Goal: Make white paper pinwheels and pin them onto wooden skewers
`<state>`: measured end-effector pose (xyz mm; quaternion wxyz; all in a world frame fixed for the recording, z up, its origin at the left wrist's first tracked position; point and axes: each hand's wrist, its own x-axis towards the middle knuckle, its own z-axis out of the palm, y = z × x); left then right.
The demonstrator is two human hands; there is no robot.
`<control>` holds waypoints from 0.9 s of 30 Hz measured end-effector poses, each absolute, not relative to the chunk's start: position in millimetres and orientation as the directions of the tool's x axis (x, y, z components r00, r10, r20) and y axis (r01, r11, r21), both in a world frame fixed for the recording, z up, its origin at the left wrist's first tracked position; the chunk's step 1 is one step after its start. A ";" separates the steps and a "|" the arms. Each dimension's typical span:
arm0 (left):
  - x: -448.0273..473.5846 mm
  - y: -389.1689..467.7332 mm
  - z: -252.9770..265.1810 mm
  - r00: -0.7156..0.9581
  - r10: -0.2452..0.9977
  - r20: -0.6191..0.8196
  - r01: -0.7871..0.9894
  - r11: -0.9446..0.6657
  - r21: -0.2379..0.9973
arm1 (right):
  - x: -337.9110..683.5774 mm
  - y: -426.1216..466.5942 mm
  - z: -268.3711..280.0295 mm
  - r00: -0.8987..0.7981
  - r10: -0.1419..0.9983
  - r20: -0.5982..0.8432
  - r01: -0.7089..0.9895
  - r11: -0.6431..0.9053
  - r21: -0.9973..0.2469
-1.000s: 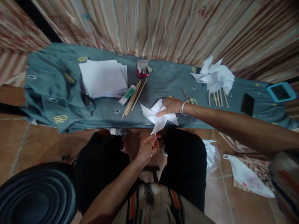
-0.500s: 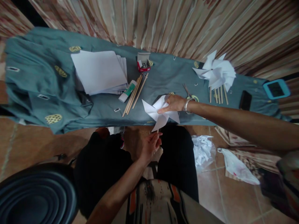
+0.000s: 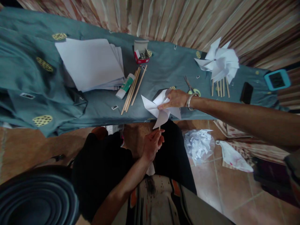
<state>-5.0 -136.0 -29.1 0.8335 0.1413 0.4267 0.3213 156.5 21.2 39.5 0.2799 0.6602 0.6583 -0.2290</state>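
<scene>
A white paper pinwheel (image 3: 162, 119) is held over the front edge of the table. My right hand (image 3: 177, 99), with a silver bracelet at its wrist, grips it, the thumb lying on its centre and the fingers behind the blades. Below the blades, my left hand (image 3: 153, 142) is closed round the pinwheel's thin wooden stick, of which only a short piece shows. Scissors (image 3: 191, 87) with yellow-green handles lie just beyond my right wrist. Left of the pinwheel are several loose wooden sticks (image 3: 134, 90) and a green and white glue stick (image 3: 126, 86).
White paper sheets (image 3: 91, 64) are stacked on the left of the green cloth. A red box of small metal pins (image 3: 142, 57) stands at the back. Finished pinwheels (image 3: 221, 61), a black phone (image 3: 246, 92) and a blue-framed device (image 3: 277, 79) lie right. A bag of paper scraps (image 3: 199, 145) sits on the floor.
The view has shifted slightly, so the table things appear a little higher. Both hands keep their hold on the pinwheel and its stick, with little movement.
</scene>
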 end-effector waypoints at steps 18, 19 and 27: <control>-4.0 -135.7 -28.5 0.449 0.663 -0.599 -0.422 0.748 0.512 | 157.4 18.9 37.0 0.024 0.772 -0.636 0.999 0.008 0.048; -3.7 -136.1 -29.0 0.450 0.664 -0.597 -0.426 0.747 0.510 | 157.4 18.9 37.0 0.029 0.771 -0.636 0.999 0.003 0.049; -3.0 -136.7 -30.5 0.429 0.678 -0.597 -0.420 0.735 0.533 | 157.0 18.8 39.1 0.030 0.767 -0.641 0.999 -0.011 0.034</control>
